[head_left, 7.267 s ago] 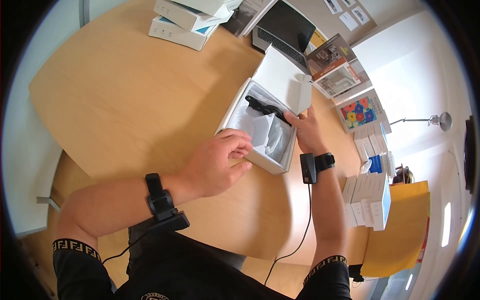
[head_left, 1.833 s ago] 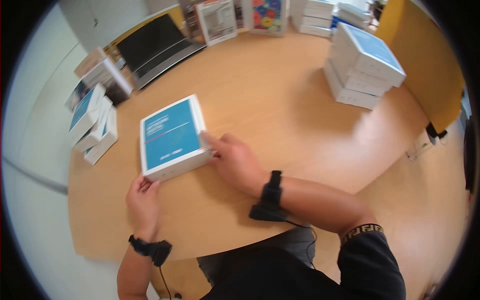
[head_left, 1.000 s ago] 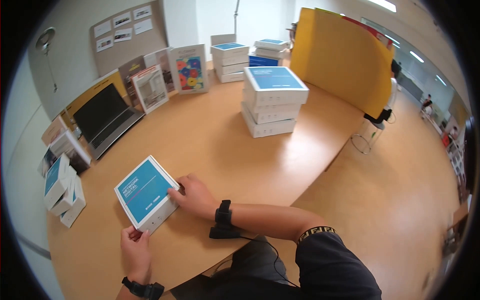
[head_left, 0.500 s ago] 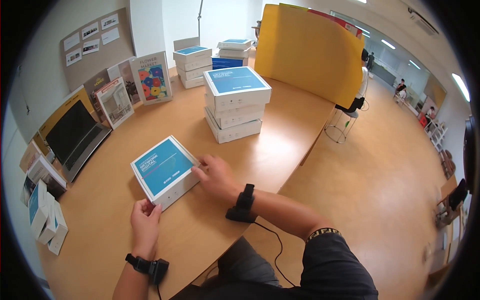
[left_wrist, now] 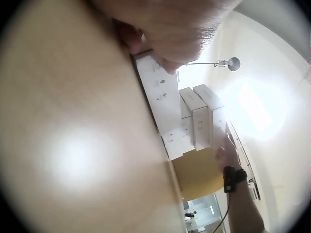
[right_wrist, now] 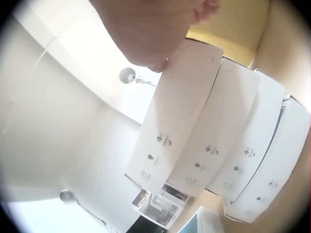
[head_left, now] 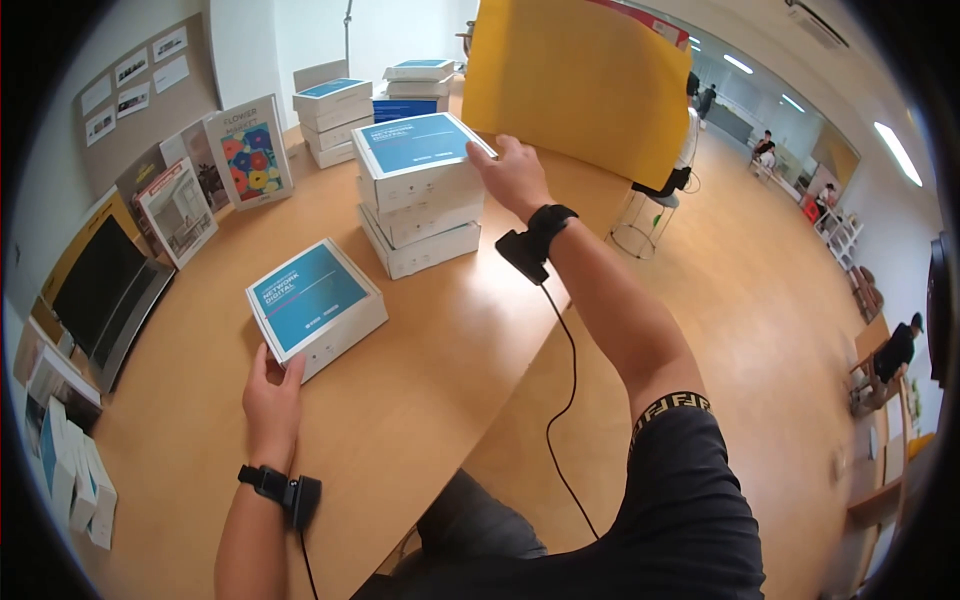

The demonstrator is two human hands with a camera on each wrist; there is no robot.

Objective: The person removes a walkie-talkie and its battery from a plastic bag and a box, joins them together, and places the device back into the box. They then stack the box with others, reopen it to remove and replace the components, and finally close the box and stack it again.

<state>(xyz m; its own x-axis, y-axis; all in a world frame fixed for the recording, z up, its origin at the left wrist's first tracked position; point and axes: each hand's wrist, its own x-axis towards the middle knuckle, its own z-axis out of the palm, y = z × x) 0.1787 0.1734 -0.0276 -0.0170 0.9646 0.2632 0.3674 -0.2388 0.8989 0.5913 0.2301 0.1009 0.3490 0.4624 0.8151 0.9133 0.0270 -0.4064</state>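
A closed white box with a blue "Network Digital" lid (head_left: 310,290) lies on the table before me. My left hand (head_left: 270,405) holds its near left corner, thumb on the front side and fingers along the left. In the left wrist view, the thumb overlaps the box's printed front (left_wrist: 158,90). My right hand (head_left: 515,180) is at the right edge of the top box (head_left: 425,145) of a stack of similar boxes. Its thumb lies on the lid's edge, and the fingers extend past the side, loosely bent. The right wrist view shows that top box's white side (right_wrist: 170,116).
More boxes (head_left: 335,115) stand farther back, by a yellow panel (head_left: 580,90). A laptop (head_left: 110,280) and upright books, including a flower-covered one (head_left: 250,155), line the left. Several white boxes (head_left: 75,470) lean at lower left. The table's right edge borders the floor.
Earlier the box was open, showing a black cable; now its lid is down. My right hand has left its right side and reached the stack. My left hand stays at its corner.
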